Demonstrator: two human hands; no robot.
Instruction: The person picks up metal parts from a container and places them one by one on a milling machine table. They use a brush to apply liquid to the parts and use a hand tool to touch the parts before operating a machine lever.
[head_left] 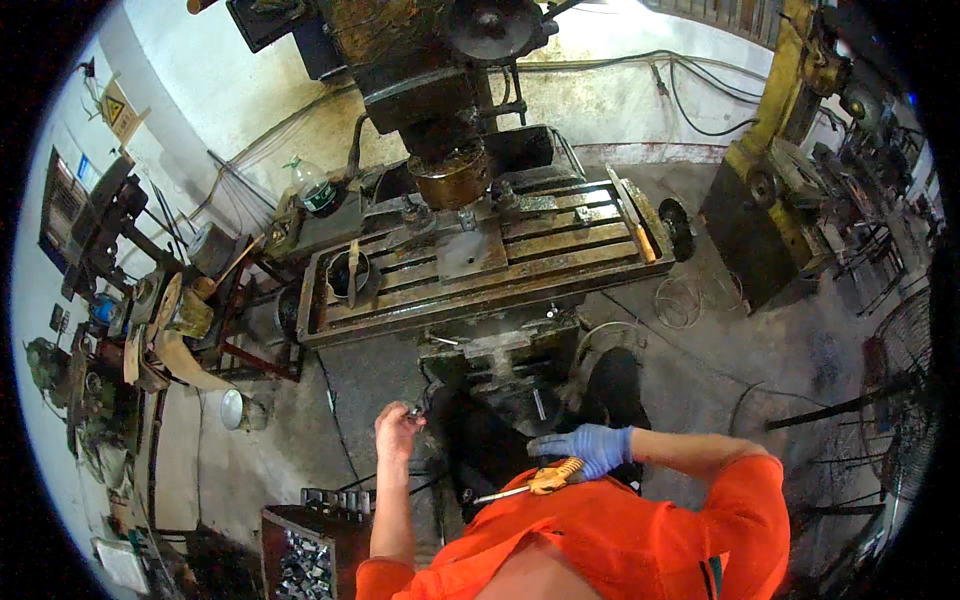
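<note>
My bare left hand (397,432) is raised beside the machine's front, fingers pinched on a small metal piece (416,411). On my right hand (592,450) is a blue glove; it lies across my lap, closed at the handle of a yellow air blow gun (550,478). The gun's long thin nozzle points left, and my palm hides part of the grip. Ahead stands a milling machine with a slotted table (560,242). A metal block (470,258) sits on that table under the round cutter head (447,178).
Many small metal pieces fill a box (305,565) at lower left. On the machine table are a dark bowl with a brush (352,272) and a wooden-handled tool (643,240). A metal can (238,410) stands on the floor. A large fan (900,390) is at right.
</note>
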